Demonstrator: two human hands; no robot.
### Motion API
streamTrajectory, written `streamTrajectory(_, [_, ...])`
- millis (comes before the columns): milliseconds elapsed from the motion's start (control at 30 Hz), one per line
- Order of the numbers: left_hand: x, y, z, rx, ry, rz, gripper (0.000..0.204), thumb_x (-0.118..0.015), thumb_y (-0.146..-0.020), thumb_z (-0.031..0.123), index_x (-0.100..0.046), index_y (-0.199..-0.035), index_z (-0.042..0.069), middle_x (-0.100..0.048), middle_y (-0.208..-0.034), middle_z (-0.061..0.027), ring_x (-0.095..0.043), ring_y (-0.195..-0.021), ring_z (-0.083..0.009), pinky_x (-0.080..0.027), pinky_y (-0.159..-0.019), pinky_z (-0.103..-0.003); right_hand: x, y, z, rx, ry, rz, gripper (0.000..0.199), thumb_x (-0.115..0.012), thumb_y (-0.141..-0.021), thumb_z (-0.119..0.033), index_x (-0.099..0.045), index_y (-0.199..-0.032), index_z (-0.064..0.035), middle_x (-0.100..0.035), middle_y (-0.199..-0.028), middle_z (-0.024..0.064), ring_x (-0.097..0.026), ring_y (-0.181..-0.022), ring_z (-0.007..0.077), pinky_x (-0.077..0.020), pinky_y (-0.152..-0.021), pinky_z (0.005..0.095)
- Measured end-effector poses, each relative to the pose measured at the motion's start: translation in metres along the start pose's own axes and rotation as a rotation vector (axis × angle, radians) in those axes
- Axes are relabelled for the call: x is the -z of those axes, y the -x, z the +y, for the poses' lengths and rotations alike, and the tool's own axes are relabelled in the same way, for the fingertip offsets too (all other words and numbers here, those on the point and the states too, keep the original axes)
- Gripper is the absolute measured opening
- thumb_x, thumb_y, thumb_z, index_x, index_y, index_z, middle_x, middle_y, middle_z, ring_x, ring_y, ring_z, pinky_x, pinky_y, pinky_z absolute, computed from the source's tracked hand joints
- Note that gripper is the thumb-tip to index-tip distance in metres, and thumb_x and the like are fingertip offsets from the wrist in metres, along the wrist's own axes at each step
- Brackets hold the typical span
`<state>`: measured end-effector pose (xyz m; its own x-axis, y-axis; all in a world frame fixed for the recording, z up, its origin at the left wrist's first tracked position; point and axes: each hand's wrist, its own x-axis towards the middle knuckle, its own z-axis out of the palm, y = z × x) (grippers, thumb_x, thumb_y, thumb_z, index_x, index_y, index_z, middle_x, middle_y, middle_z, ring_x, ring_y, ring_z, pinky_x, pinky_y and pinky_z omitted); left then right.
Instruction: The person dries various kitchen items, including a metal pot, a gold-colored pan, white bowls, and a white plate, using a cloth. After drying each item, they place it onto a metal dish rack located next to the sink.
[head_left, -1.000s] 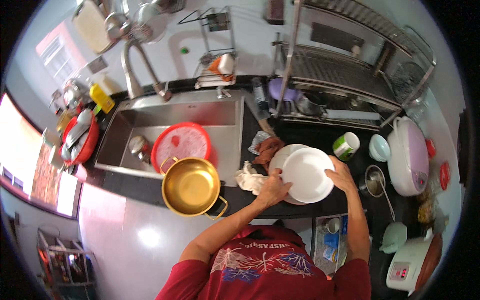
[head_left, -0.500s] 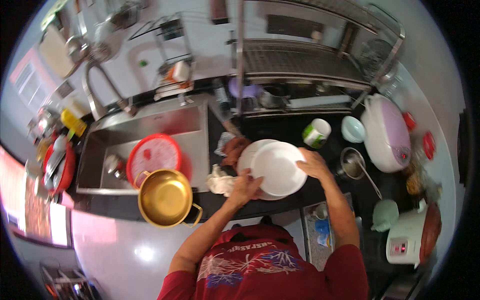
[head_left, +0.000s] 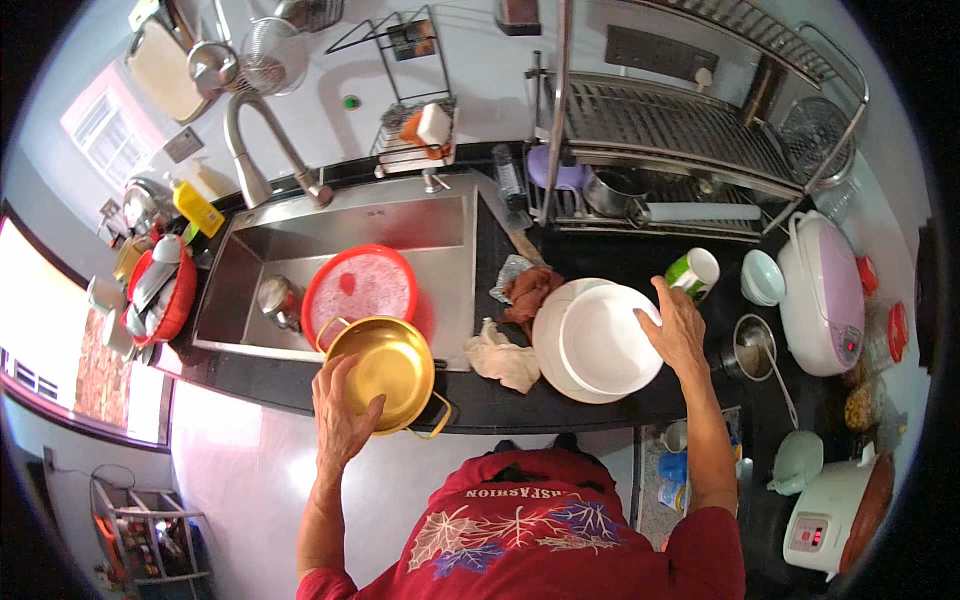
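My left hand [head_left: 343, 410] grips the near rim of a golden pot [head_left: 385, 373] with looped handles, which rests on the sink's front edge. My right hand [head_left: 677, 325] lies on the right edge of a stack of white plates [head_left: 598, 340] on the black counter [head_left: 560, 405]. A crumpled pale cloth [head_left: 505, 358] lies between pot and plates, and a brown rag [head_left: 528, 291] sits just beyond it.
A red basin [head_left: 358, 285] and a metal cup [head_left: 275, 297] sit in the steel sink [head_left: 345, 225] under a curved tap [head_left: 262, 148]. A dish rack [head_left: 680, 150] stands behind the plates. A green-and-white mug [head_left: 693, 270], pale bowl [head_left: 762, 278], pink cooker [head_left: 823, 293] and white cooker [head_left: 835, 510] stand to the right.
My left hand left the plates and cloth and moved left to take hold of the golden pot's rim. My right hand stays on the plates' right edge.
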<state>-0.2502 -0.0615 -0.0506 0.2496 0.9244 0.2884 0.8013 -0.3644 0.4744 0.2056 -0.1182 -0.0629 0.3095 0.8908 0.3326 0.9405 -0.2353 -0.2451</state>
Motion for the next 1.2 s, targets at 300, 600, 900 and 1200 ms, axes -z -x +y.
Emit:
streamTrajectory(300, [-0.055, 0.041, -0.047, 0.629, 0.722, 0.272, 0.079, -0.067, -0.078, 0.015, -0.018, -0.137, -0.004, -0.041, -0.127, -0.0187, -0.042, -0.116, -0.0247, -0.039, -0.094, -0.032, -0.043, -0.045, -0.129, 0.498, -0.1, -0.132, 0.028, -0.067, -0.074, -0.022, -0.062, -0.099, -0.0104, -0.052, -0.094, 0.0084, -0.051, -0.092, 0.0272, -0.0389, -0.074, 0.0421])
streamTrajectory(600, [-0.066, 0.045, -0.083, 0.731, 0.83, 0.27, 0.024, -0.05, -0.087, 0.009, -0.05, -0.106, -0.005, -0.057, -0.093, -0.0095, -0.054, -0.086, -0.0164, -0.045, -0.077, -0.03, -0.106, 0.031, -0.174, 0.627, 0.128, -0.207, 0.03, -0.065, -0.069, -0.011, -0.059, -0.097, -0.0022, -0.059, -0.083, 0.0103, -0.052, -0.085, 0.0255, -0.0384, -0.069, 0.0413])
streamTrajectory(900, [-0.085, 0.013, -0.053, 0.767, 1.381, 0.382, 0.017, -0.049, -0.085, 0.004, -0.052, -0.102, 0.0, -0.058, -0.09, -0.0084, -0.059, -0.079, -0.0187, -0.052, -0.068, -0.033, -0.024, -0.012, -0.197, 0.358, -0.838, 0.252, 0.038, -0.058, -0.072, -0.001, -0.054, -0.11, 0.0009, -0.055, -0.092, 0.0147, -0.051, -0.084, 0.0299, -0.043, -0.072, 0.04])
streamTrajectory(1200, [-0.119, -0.046, 0.014, 0.044, 1.486, -0.222, 0.037, -0.049, -0.093, 0.019, -0.043, -0.128, 0.01, -0.059, -0.115, -0.0065, -0.062, -0.095, -0.019, -0.055, -0.076, -0.034, -0.004, 0.002, -0.246, 0.843, -0.832, 0.461, 0.036, -0.064, -0.076, -0.018, -0.062, -0.111, -0.0084, -0.048, -0.086, 0.0099, -0.047, -0.079, 0.026, -0.041, -0.07, 0.0369])
